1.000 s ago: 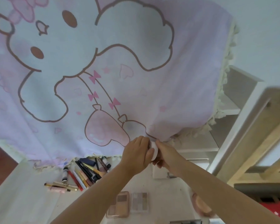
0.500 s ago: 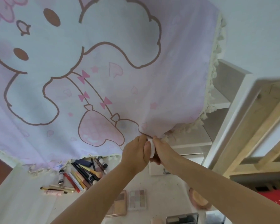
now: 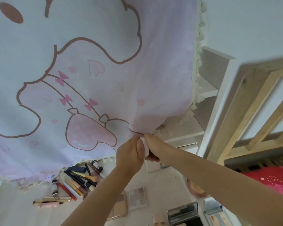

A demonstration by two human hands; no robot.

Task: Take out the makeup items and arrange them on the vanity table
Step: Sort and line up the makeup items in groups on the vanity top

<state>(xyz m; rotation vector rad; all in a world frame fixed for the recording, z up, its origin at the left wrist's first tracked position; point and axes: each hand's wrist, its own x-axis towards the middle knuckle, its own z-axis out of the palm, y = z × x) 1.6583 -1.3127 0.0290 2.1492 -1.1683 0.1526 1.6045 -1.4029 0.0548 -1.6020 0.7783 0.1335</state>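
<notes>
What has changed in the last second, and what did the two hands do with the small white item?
Nothing was taken or let go. Both the left hand and right hand still hold the small white item together before the cloth. Only the view shifted. The pencils and tubes and palettes stayed put.

Pastel cloth over my white vanity table (image 3: 167, 181)

The lilac cloth (image 3: 162, 70) carries a brown-outlined cartoon with pink bows, and I see a red tube (image 3: 66, 191) and a navy case (image 3: 77, 168).
</notes>
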